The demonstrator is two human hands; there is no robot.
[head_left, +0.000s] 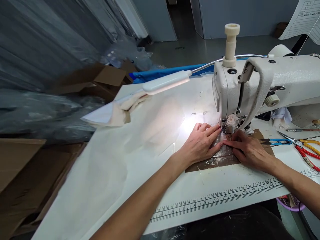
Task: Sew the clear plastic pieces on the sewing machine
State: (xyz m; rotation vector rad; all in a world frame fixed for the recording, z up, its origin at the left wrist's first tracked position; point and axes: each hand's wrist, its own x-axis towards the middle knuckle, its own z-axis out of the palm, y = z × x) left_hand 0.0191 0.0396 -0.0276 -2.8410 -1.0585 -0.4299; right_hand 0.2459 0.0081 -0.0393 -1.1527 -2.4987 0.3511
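My left hand point(203, 141) lies flat with its fingers stretched toward the needle area of a white sewing machine point(260, 83). Under its fingertips is a narrow strip of sheer, pale fabric point(222, 137), mostly covered by the hands. From the other side my right hand point(250, 148) closes on the fabric's edge, fingers curled and the index fingertip close to my left thumb. Both hands rest over a brown, clear-taped plate point(220, 160) on the table. A ruffled pale pink piece point(232, 119) sits by the presser foot, which is partly hidden.
Right of my hand lie blue thread snips point(281, 142), scissors with yellow handles point(310, 141) and a red-handled tool point(308, 158). A lamp point(166, 82) lights the white table point(105, 180). A ruler strip point(217, 199) follows its front edge; cardboard boxes point(32, 180) stand left.
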